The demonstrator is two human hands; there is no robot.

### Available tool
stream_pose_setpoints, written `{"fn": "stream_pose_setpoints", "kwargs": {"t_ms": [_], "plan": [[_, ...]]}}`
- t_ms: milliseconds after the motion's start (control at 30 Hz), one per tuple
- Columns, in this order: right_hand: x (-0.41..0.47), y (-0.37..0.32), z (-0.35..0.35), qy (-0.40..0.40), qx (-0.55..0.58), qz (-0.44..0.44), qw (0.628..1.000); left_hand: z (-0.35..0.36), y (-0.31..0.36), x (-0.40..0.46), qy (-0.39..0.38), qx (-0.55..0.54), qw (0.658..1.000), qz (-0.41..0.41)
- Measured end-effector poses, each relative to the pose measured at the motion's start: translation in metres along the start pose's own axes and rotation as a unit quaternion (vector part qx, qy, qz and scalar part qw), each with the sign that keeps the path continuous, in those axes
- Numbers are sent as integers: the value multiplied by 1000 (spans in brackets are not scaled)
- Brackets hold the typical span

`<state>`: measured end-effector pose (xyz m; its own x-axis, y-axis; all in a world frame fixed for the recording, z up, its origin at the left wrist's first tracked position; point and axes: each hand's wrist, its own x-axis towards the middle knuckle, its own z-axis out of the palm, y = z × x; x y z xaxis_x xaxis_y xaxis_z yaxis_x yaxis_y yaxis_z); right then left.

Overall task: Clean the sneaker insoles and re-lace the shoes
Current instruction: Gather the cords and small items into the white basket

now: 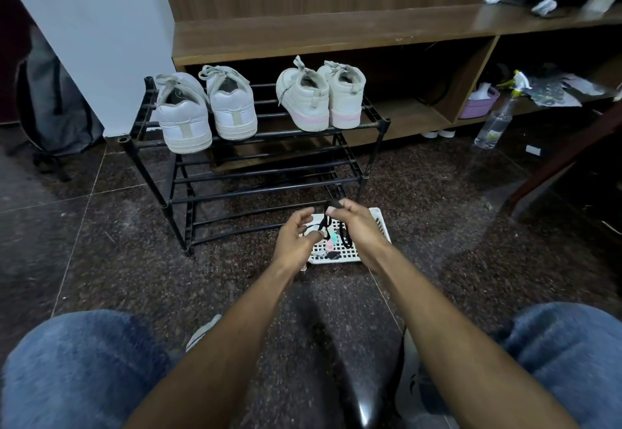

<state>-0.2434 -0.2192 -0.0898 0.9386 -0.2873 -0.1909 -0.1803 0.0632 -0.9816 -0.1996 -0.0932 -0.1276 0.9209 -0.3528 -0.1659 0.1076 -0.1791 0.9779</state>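
**Black lace held over the basket**

A flat black shoelace (340, 226) hangs looped from the pinching right hand (353, 223); the left hand (298, 238) pinches its lower end above a white perforated plastic basket (377, 226). White sneakers (205, 109) sit on the black tubular rack (255, 173).

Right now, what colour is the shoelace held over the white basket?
Black: the thin black shoelace hangs from the right hand; head view.

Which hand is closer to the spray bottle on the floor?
The right hand. It holds a black lace over the white basket, on the spray bottle's side. The left hand is beside it, farther from the bottle.
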Motion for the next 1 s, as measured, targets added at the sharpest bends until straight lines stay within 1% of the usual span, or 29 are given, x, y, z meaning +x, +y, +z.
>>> {"fn": "stream_pose_setpoints", "kwargs": {"t_ms": [67,133,267,333,500,600,667,733,900,1000], "plan": [[1,-1,-2,-33,-62,-2,997,-1,1,4,-23,43,998,51],[1,-3,-5,-60,-95,-5,994,-1,6,6,-38,66,993,94],[-2,-10,-10,-93,-113,-14,989,-2,15,7,-65,80,984,145],[-2,-10,-13,-80,-115,-31,990,-4,15,9,-71,76,983,153],[1,7,-15,-18,-119,-59,991,-5,21,6,-64,2,994,85],[0,18,-9,29,-99,-75,992,0,23,3,-42,-91,994,38],[-2,21,0,30,-86,-91,992,4,21,3,-22,-169,985,-9],[-6,20,7,18,-74,-101,992,7,18,4,-19,-235,971,-44],[-9,33,20,-10,-57,-77,995,9,10,12,10,-282,956,-81],[-5,47,27,-6,-77,-69,995,12,12,16,8,-298,949,-99]]}}
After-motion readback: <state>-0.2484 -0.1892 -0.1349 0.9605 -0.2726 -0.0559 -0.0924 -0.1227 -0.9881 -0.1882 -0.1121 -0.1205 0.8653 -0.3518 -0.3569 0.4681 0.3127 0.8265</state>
